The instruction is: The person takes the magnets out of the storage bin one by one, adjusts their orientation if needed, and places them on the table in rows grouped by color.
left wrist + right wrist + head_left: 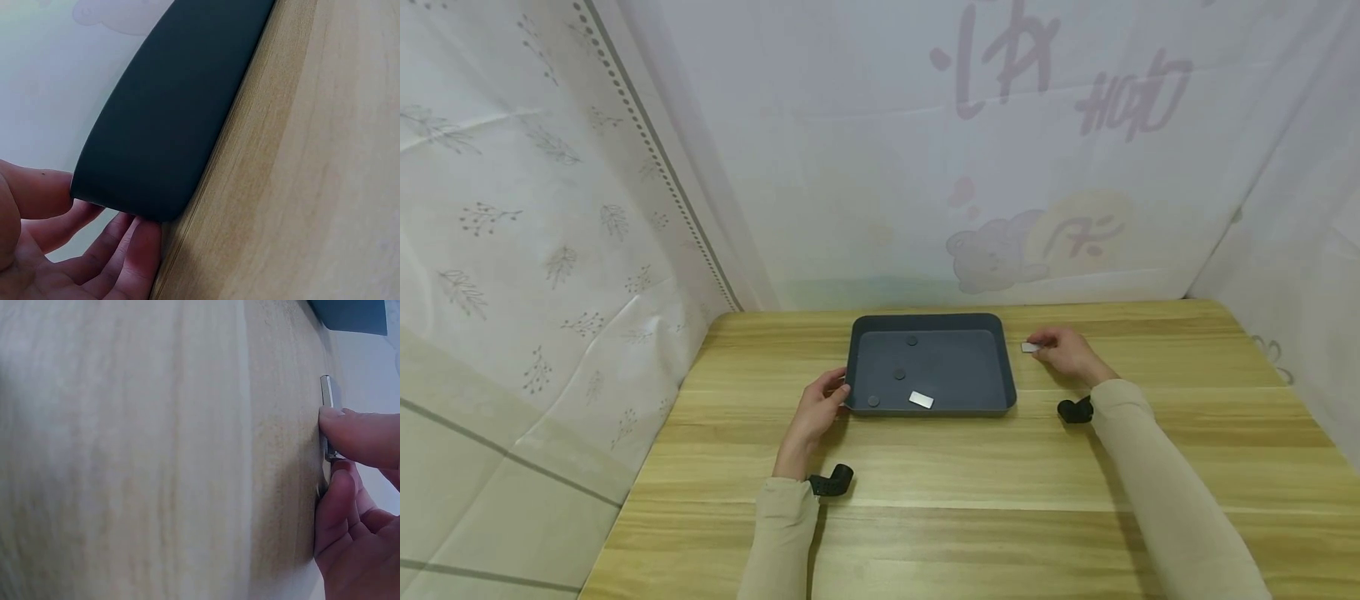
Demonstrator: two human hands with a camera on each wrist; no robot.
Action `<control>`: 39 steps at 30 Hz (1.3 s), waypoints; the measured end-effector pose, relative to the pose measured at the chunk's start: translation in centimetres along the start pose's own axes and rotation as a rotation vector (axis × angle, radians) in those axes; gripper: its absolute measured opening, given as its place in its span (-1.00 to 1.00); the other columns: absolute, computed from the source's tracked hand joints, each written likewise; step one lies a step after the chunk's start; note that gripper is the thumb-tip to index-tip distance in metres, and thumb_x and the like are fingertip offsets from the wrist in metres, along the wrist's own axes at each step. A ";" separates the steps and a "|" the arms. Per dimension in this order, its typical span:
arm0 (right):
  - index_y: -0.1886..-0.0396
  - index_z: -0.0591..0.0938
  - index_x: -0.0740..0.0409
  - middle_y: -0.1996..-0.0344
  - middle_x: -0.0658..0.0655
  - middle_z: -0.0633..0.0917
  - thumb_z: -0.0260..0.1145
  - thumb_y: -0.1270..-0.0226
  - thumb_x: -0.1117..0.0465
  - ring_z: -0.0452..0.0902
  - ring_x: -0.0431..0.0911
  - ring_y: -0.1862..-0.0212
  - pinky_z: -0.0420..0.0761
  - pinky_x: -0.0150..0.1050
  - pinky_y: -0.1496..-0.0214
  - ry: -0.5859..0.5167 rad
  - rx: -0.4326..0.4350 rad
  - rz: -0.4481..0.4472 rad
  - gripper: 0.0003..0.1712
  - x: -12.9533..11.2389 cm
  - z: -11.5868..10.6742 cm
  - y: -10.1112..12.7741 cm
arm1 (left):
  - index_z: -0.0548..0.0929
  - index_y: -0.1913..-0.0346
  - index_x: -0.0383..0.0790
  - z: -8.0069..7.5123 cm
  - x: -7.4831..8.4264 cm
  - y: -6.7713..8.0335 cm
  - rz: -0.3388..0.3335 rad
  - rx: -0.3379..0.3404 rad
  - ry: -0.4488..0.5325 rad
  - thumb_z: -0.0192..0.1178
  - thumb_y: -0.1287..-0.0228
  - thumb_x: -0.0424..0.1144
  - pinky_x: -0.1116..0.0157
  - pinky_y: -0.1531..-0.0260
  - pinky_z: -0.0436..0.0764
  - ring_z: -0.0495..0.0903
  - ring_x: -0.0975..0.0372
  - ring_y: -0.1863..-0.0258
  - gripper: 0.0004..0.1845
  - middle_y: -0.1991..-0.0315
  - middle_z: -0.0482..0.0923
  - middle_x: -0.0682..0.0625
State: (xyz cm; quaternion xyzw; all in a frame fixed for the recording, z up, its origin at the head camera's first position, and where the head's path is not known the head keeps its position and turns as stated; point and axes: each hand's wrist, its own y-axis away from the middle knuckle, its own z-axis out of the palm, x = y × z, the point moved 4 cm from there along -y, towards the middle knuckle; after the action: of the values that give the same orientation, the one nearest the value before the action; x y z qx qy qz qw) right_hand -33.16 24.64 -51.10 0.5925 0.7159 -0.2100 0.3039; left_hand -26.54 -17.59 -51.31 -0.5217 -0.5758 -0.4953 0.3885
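Note:
A dark grey rectangular tray (pixel 936 411) lies on the table. My left hand (pixel 820 404) grips its near left corner; in the left wrist view the thumb is at the rim and the curled fingers (pixel 144 250) are against the end wall, low down by the tabletop. Right of the tray, my right hand (pixel 1063 350) pinches a small flat rectangular piece, silvery white (pixel 1028 347), close over the wood. Its thin metallic edge (pixel 325 390) shows in the right wrist view. Inside the tray lies a similar silvery rectangle (pixel 921 400), near the front wall.
Three small dark round discs, such as the middle one (pixel 899 374), lie in the left part of the tray. The wooden table (pixel 940 500) ends at a printed curtain (pixel 865 167) behind. Black wrist devices (pixel 833 481) are strapped on both forearms.

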 end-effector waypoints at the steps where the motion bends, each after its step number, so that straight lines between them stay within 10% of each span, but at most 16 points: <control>1: -0.07 0.59 0.40 0.02 0.43 0.61 0.21 -0.36 0.33 0.51 0.24 0.00 0.51 0.10 -0.06 0.001 -0.002 -0.002 -0.67 0.0 0.0 0.0 | 0.36 -0.36 -0.36 0.0 0.0 0.0 0.001 -0.001 0.003 0.01 -0.44 -0.40 0.14 0.05 0.63 0.49 -0.06 -0.07 -0.54 -0.18 0.43 -0.34; 39: -0.23 0.45 0.43 -0.14 0.46 0.51 0.17 -0.40 0.29 0.42 0.28 -0.12 0.49 0.13 -0.11 -0.142 0.081 0.042 -0.54 0.5 0.3 1.0 | 0.40 -0.35 -0.30 -0.2 0.2 0.1 -0.002 0.013 -0.008 0.04 -0.44 -0.37 0.28 0.17 0.59 0.53 -0.01 0.01 -0.55 -0.18 0.45 -0.32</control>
State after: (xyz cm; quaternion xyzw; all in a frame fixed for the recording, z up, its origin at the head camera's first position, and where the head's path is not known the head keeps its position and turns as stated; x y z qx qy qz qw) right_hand -32.20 24.99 -51.61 0.6028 0.6709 -0.2737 0.3340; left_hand -26.47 -17.74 -51.09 -0.5205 -0.5811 -0.4900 0.3890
